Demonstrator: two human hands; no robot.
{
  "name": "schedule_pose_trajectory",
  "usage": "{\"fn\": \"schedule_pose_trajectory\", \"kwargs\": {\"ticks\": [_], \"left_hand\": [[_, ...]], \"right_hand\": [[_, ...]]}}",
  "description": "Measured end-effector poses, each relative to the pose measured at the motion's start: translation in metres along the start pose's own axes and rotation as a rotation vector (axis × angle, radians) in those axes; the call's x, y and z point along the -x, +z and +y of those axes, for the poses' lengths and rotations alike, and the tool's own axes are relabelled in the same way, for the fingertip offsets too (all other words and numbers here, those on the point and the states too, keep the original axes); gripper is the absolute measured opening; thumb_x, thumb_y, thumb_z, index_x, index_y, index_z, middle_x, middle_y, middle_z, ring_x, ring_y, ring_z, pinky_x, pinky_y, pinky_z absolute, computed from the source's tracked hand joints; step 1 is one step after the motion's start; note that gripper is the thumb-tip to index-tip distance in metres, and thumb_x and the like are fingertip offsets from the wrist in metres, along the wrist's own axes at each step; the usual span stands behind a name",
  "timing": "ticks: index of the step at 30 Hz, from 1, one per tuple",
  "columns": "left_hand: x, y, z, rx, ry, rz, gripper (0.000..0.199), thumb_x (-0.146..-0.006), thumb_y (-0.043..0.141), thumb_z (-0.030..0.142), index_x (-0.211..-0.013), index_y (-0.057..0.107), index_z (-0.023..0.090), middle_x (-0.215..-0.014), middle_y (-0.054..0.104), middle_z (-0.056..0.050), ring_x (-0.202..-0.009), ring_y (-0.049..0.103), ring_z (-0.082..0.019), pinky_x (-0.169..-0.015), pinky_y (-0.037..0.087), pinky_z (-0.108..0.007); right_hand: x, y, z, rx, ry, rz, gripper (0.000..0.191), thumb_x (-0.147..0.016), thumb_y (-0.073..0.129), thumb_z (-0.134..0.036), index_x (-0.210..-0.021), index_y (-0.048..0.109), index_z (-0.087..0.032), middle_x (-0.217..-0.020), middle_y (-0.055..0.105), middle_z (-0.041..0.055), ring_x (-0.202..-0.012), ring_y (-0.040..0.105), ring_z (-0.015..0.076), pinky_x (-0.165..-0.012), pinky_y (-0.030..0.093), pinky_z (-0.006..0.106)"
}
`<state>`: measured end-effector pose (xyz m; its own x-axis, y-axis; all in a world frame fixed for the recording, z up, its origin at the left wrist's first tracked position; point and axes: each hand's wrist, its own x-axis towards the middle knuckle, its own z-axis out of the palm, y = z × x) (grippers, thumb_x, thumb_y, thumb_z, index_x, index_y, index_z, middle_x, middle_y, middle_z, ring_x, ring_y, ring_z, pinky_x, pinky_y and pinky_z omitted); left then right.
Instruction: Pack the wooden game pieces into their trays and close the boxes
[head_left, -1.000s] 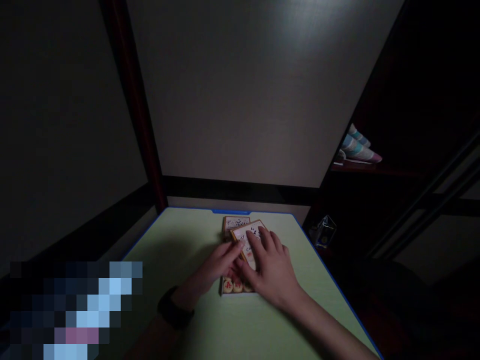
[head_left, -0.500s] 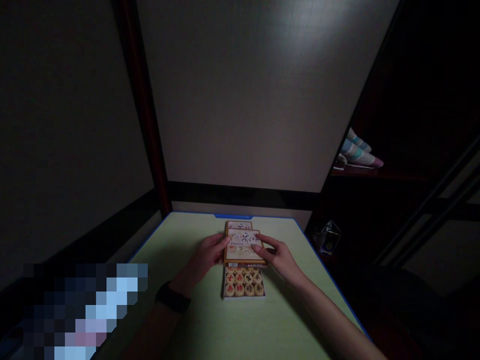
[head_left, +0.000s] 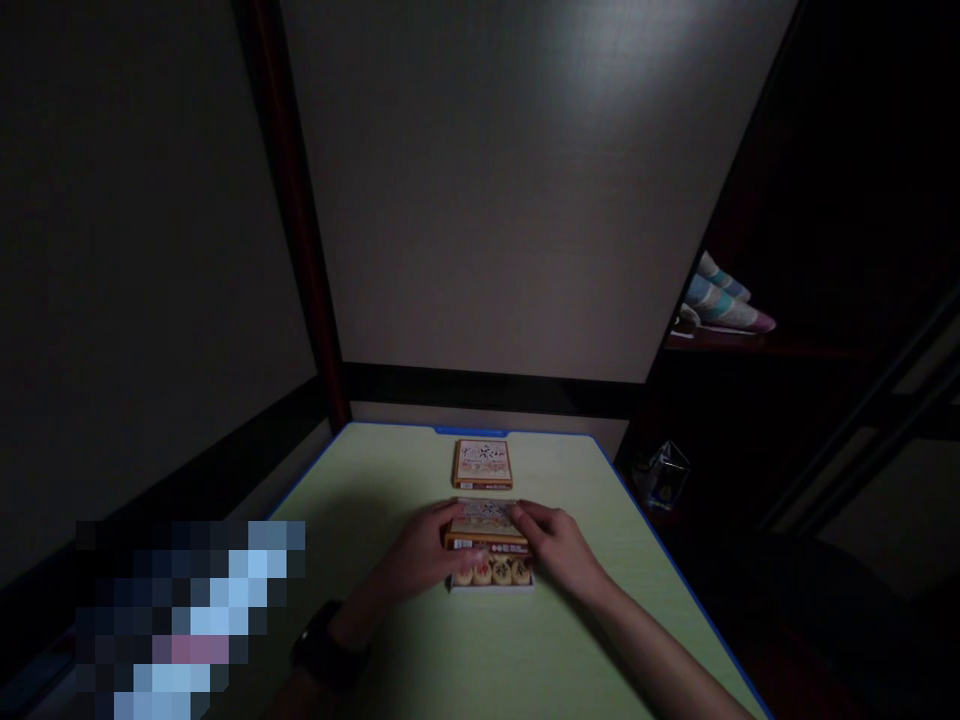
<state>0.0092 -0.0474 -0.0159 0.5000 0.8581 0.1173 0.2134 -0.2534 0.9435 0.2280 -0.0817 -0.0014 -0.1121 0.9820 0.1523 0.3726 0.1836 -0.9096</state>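
Between my two hands is a cardboard Chinese chess box lid (head_left: 486, 520), with printed characters on its top and a brown side edge facing me. It sits over the back part of a shallow white tray (head_left: 496, 589). The front row of round wooden chess pieces (head_left: 501, 572), marked in red and black, still shows in the tray; those behind are hidden. My left hand (head_left: 426, 545) is closed on the lid's left side, its thumb near the pieces and blurred. My right hand (head_left: 561, 540) grips the lid's right side, thumb on top.
A second, matching chess box (head_left: 483, 464) lies shut behind the tray. All stand on a light green table (head_left: 390, 640) with a blue edge. Panels rise behind it. Patterned cloth (head_left: 727, 300) rests on a shelf at right, and a shiny package (head_left: 667, 475) stands beside the table.
Both hands have brought the lid toward me and down over the tray, hiding more pieces. The second box behind is now fully uncovered.
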Motion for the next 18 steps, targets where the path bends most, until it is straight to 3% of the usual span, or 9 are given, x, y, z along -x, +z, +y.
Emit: {"fn": "schedule_pose_trajectory", "kwargs": {"ticks": [3, 7, 12, 15, 18], "left_hand": [[0.003, 0.001, 0.004, -0.049, -0.018, -0.011, 0.052, -0.071, 0.075, 0.033, -0.120, 0.068, 0.017, -0.128, 0.068, -0.009, -0.111, 0.067, -0.027, -0.098, 0.054, -0.039], [0.011, 0.004, 0.012, -0.187, -0.014, -0.012, 0.056, -0.071, 0.075, 0.032, -0.124, 0.067, 0.019, -0.130, 0.068, -0.008, -0.114, 0.065, -0.027, -0.101, 0.052, -0.037], [0.020, 0.010, 0.011, -0.492, -0.045, 0.057, 0.069, -0.066, 0.078, 0.035, -0.132, 0.063, 0.020, -0.145, 0.056, -0.012, -0.129, 0.055, -0.032, -0.112, 0.042, -0.044], [0.025, 0.011, 0.005, -0.618, -0.056, 0.035, 0.077, -0.065, 0.078, 0.038, -0.137, 0.058, 0.018, -0.152, 0.046, -0.014, -0.136, 0.047, -0.035, -0.116, 0.036, -0.050], [0.029, 0.007, -0.001, -0.689, -0.012, 0.001, 0.077, -0.067, 0.077, 0.043, -0.138, 0.057, 0.021, -0.153, 0.046, -0.013, -0.136, 0.047, -0.036, -0.115, 0.038, -0.052]], "right_hand": [[0.002, 0.000, 0.000, 0.045, 0.049, 0.009, 0.066, -0.089, 0.044, -0.070, -0.097, 0.077, -0.013, -0.089, 0.077, 0.0091, -0.085, 0.068, 0.0277, -0.073, 0.052, 0.033], [0.006, -0.002, -0.002, 0.094, 0.040, -0.010, 0.068, -0.092, 0.040, -0.069, -0.094, 0.077, -0.011, -0.086, 0.076, 0.0087, -0.083, 0.068, 0.0276, -0.072, 0.051, 0.032], [0.018, -0.004, -0.008, 0.080, -0.055, -0.073, 0.060, -0.097, 0.038, -0.061, -0.103, 0.076, -0.014, -0.110, 0.074, 0.0114, -0.095, 0.069, 0.0276, -0.084, 0.052, 0.034], [0.027, -0.004, -0.006, 0.145, -0.127, -0.081, 0.053, -0.100, 0.039, -0.053, -0.106, 0.076, -0.017, -0.124, 0.069, 0.0112, -0.107, 0.066, 0.0265, -0.094, 0.050, 0.034], [0.034, -0.005, -0.002, 0.267, -0.169, -0.066, 0.045, -0.102, 0.038, -0.045, -0.111, 0.075, -0.020, -0.125, 0.069, 0.0104, -0.110, 0.066, 0.0247, -0.098, 0.049, 0.033]]}}
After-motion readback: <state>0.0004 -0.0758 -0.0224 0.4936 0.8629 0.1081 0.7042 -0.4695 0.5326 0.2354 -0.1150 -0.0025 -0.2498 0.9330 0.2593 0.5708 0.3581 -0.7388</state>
